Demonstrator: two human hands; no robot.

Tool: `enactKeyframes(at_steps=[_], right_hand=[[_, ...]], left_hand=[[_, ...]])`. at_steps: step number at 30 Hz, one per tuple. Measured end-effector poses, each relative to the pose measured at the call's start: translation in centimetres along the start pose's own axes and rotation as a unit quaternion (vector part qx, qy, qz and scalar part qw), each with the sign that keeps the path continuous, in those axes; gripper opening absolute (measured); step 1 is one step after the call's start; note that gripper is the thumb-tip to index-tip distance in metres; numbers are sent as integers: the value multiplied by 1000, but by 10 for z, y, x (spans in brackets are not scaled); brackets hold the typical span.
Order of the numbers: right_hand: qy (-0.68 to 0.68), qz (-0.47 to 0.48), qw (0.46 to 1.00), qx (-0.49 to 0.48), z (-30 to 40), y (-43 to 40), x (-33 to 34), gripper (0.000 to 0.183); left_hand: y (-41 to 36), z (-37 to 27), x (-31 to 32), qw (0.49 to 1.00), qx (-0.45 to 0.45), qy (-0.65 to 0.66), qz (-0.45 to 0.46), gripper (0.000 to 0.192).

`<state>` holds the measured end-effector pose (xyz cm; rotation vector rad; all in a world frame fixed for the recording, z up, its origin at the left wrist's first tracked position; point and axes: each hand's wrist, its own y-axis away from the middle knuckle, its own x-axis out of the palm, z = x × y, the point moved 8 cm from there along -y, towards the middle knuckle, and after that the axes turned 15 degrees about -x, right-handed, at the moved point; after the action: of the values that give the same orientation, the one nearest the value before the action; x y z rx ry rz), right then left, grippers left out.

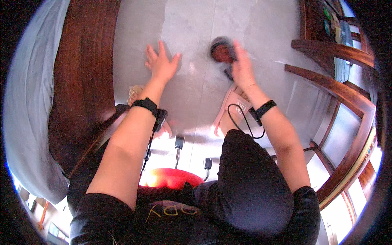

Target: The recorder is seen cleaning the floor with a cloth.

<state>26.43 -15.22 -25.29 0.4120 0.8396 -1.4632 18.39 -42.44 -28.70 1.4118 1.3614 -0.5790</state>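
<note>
My left hand (162, 65) is over the grey floor with its fingers spread and nothing in it. To its right, my right hand (243, 67) grips a dark, rounded object (221, 50) with a brownish middle. Motion blurs that object, so its exact kind cannot be told. A small dark piece (228, 73) shows just below it, beside my palm. Each wrist wears a black strap with a small device, and a black cable loops near the right one. Beneath my right forearm is my foot in a pink slide sandal (234, 102).
A dark wooden furniture panel (82, 76) and a grey-blue cloth (29, 101) stand at the left. Curved wooden furniture legs (330, 81) reach in from the right. A red stool seat (174, 177) is below me, with metal legs under it. Folded cloths (341, 67) lie at the upper right.
</note>
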Motion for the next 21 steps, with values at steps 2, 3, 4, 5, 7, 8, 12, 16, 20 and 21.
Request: enactKeyframes(at_steps=[2,3,4,5,7,8,12,16,20,21], right_hand=[[59,-117,991,36,-48,-8,-47,67],[92,-161,981,65,-74,-3,-69,67],[131,-166,970,120,-111,9,-92,67],[172,-171,954,175,-144,22,-113,68],[201,-167,905,335,-183,32,-123,79],[152,-148,901,379,-196,31,-118,95],[221,-93,919,313,-184,-33,-77,100],[247,-28,957,147,-131,-122,-6,82],[120,80,981,-126,10,-193,116,68],[100,153,967,-179,45,-195,148,70]], left_hand=[[7,14,7,995,-62,-59,45,95],[14,15,6,996,-63,-56,41,95],[24,13,15,991,-75,-84,73,97],[30,11,25,984,-86,-110,106,99],[31,11,23,980,-95,-125,120,101],[31,12,22,975,-103,-143,135,103],[35,10,14,970,-120,-164,134,101],[74,-16,48,976,-90,-149,130,92],[153,-48,86,962,139,-141,187,85],[160,-48,87,962,135,-143,191,85]])
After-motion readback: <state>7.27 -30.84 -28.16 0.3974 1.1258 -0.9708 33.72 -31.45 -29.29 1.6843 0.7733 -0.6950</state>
